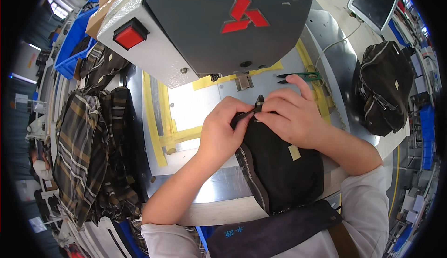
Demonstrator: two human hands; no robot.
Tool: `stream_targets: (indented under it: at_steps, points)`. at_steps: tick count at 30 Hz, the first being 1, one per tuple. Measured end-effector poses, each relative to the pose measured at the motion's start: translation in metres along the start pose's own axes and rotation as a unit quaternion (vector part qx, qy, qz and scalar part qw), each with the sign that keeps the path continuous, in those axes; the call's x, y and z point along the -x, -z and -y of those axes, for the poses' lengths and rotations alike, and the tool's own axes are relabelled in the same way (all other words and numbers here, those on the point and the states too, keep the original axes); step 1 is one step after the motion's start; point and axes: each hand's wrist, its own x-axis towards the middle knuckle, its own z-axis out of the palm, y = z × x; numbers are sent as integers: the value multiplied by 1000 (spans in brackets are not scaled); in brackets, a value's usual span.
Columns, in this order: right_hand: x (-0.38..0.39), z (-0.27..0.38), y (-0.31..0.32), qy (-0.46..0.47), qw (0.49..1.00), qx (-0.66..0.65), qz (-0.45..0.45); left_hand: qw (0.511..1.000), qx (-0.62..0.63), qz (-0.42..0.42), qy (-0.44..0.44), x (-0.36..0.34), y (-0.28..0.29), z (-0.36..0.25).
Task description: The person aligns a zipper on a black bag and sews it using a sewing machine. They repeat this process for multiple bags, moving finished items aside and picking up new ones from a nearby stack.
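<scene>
A black bag (288, 165) with a zipper along its left side lies at the front of the machine bed, close to my body. My left hand (228, 120) pinches a dark strip at the bag's far end. Beside it, the fingers of my right hand (291, 118) close on the same end, where a small dark tab points up. A sewing machine head (233, 30), dark grey and white, stands over the bed just beyond my hands. Green-handled thread snips (302, 77) lie by my right fingertips. A small pale tag (294, 152) sits on the bag.
Plaid bags (81, 151) are heaped at the left. Another dark bag (386, 85) rests at the right edge. Yellow tape (186, 135) marks the bed. A blue bin (77, 46) stands far left, and a screen (374, 2) far right.
</scene>
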Motion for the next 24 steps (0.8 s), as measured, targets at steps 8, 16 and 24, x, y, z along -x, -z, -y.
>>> stream_targets:
  at_steps: [8,16,24]
  points:
    - [0,7,2,-19,998,-61,-21,976,-151,-24,-157,4,0,-4]
    - [-23,3,19,-225,945,-231,48,944,-221,2,-244,3,1,-7]
    - [-45,-25,29,-262,850,-274,364,935,-241,3,-260,6,-2,-6]
